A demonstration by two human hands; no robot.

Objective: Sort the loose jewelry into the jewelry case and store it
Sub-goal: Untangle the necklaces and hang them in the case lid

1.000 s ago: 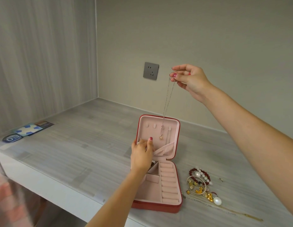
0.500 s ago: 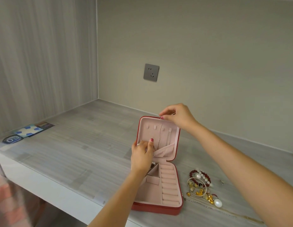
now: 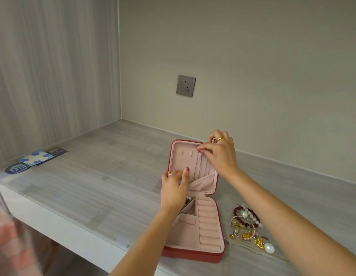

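A pale grey wood-grain shelf [image 3: 89,188] set in a corner alcove carries all items. Nearest the front edge stands the red jewelry case [image 3: 193,253], open, its pink base divided into compartments and ring rolls. Just right of the base lies the loose jewelry [image 3: 247,228] — a dark red bead bracelet, white beads, gold pieces and a large pearl, heaped together on the shelf.

The lid [image 3: 185,162] stands upright. The left hand [image 3: 174,188] grips the lid's lower left edge, thumb laid on the lining, fingers curled behind. A thin chain necklace [image 3: 196,168] hangs down the lining from a hook near the lid's top; its lower end runs into the elastic pocket. The right hand [image 3: 220,154] pinches the chain's upper end at that hook — thumb and fingertips pressed together, a gold ring on one finger.

Far left lie blue-and-white stickers [image 3: 36,158]. On the rear wall, a grey socket [image 3: 185,86].
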